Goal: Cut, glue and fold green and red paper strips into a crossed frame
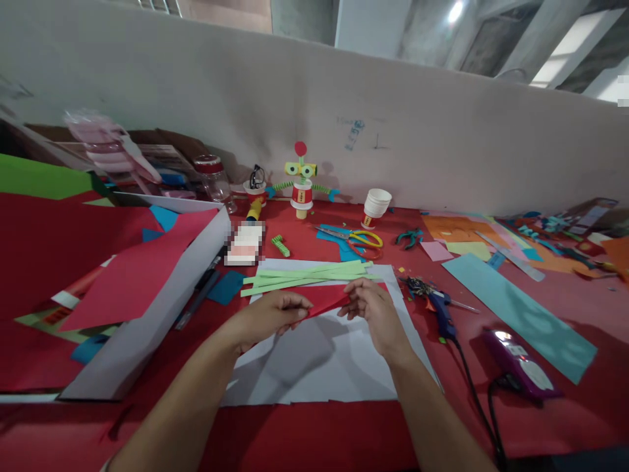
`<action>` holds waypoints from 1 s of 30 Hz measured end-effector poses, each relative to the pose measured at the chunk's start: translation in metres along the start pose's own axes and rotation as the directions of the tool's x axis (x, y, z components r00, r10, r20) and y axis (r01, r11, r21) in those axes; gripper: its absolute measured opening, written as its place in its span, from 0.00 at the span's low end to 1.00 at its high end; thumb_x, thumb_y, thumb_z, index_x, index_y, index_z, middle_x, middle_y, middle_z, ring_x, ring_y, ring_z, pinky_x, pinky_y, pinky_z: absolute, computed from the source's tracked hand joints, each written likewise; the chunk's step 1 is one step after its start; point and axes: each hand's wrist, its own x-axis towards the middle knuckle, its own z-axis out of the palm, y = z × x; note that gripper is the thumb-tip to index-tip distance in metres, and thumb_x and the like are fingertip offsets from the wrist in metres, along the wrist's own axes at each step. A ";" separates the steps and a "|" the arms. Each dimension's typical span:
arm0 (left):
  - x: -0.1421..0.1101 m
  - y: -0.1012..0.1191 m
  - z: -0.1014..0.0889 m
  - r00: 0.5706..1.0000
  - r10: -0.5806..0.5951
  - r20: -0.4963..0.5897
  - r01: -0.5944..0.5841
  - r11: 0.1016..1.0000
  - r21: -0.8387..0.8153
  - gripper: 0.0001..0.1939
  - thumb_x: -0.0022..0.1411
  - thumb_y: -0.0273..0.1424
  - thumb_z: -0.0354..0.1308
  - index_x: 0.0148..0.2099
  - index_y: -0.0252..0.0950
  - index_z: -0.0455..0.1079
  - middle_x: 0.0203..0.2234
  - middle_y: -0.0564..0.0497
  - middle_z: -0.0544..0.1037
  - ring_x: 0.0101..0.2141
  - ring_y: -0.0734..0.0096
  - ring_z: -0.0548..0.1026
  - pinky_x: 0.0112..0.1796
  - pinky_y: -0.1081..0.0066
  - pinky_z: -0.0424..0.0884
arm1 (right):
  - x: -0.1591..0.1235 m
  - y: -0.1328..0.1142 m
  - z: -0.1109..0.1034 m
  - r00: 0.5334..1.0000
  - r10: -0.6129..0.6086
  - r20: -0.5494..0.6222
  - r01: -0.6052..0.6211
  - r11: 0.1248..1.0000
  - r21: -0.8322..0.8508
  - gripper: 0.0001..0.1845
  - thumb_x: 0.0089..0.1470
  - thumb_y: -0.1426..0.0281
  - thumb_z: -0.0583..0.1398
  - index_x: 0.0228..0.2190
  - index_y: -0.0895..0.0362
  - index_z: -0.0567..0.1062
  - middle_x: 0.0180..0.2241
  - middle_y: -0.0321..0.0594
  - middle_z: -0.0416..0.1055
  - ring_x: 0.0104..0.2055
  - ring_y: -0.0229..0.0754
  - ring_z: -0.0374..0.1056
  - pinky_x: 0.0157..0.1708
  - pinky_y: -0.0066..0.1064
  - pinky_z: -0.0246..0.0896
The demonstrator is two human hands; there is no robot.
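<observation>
A piece of red paper stretches between my two hands, above white sheets. Its left end is pinched by my left hand, thumb against the fingers. My right hand has its curled fingers at the paper's other end, thumb and fingertips closed on it. Just beyond the hands, several light green paper strips lie across the top of the white paper.
At the back stands a paper-cup robot figure beside stacked cups. Scissors lie in front. On the right are a glue gun, its cord and a teal paper sheet. An open box of coloured paper stands left.
</observation>
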 end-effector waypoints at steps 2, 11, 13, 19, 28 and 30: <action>0.000 0.002 0.003 1.000 0.012 0.017 -0.012 1.000 0.014 0.15 0.49 0.41 0.59 0.34 0.35 0.71 0.19 0.57 0.65 0.21 0.77 0.60 0.22 0.74 0.55 | 0.000 0.002 0.001 0.999 -0.005 0.038 0.006 0.999 -0.031 0.09 0.49 0.63 0.58 0.32 0.55 0.71 0.22 0.32 0.71 0.22 0.37 0.70 0.24 0.28 0.61; 0.003 0.003 0.011 0.996 0.082 0.027 -0.082 0.997 -0.003 0.09 0.52 0.36 0.57 0.30 0.35 0.68 0.20 0.57 0.66 0.21 0.76 0.63 0.24 0.73 0.61 | 0.000 0.002 0.002 0.995 -0.071 -0.068 0.067 0.996 -0.059 0.16 0.45 0.63 0.66 0.35 0.54 0.70 0.18 0.30 0.70 0.22 0.36 0.67 0.23 0.26 0.57; 0.005 0.002 0.014 0.994 0.109 0.003 -0.109 0.994 -0.009 0.08 0.52 0.35 0.56 0.29 0.35 0.68 0.19 0.57 0.66 0.21 0.76 0.64 0.25 0.73 0.62 | -0.001 0.004 0.005 0.998 -0.011 -0.067 0.013 0.999 0.033 0.19 0.45 0.61 0.67 0.37 0.54 0.71 0.21 0.31 0.72 0.23 0.36 0.68 0.25 0.26 0.58; 0.013 -0.007 0.023 0.985 0.169 -0.031 -0.169 0.985 -0.020 0.07 0.52 0.33 0.55 0.31 0.34 0.68 0.20 0.57 0.67 0.22 0.77 0.66 0.26 0.73 0.65 | -0.001 0.014 0.010 0.996 0.083 -0.020 -0.082 0.996 0.028 0.18 0.41 0.56 0.68 0.25 0.60 0.76 0.21 0.39 0.74 0.26 0.38 0.70 0.26 0.27 0.60; 0.011 -0.010 0.011 0.994 0.111 -0.004 -0.111 0.994 -0.014 0.04 0.52 0.30 0.54 0.29 0.35 0.68 0.21 0.56 0.71 0.23 0.76 0.70 0.29 0.72 0.66 | 0.010 -0.004 -0.014 0.870 -0.090 -0.486 0.207 0.959 0.194 0.19 0.31 0.60 0.73 0.26 0.58 0.78 0.18 0.32 0.71 0.19 0.31 0.63 0.20 0.22 0.55; 0.010 -0.010 0.010 0.996 0.094 0.003 -0.094 0.995 -0.023 0.05 0.52 0.30 0.54 0.29 0.35 0.68 0.21 0.56 0.72 0.23 0.75 0.71 0.30 0.71 0.66 | 0.009 -0.004 -0.013 0.893 -0.066 -0.444 0.177 0.961 0.213 0.19 0.32 0.60 0.72 0.26 0.58 0.78 0.18 0.32 0.71 0.20 0.31 0.64 0.20 0.21 0.56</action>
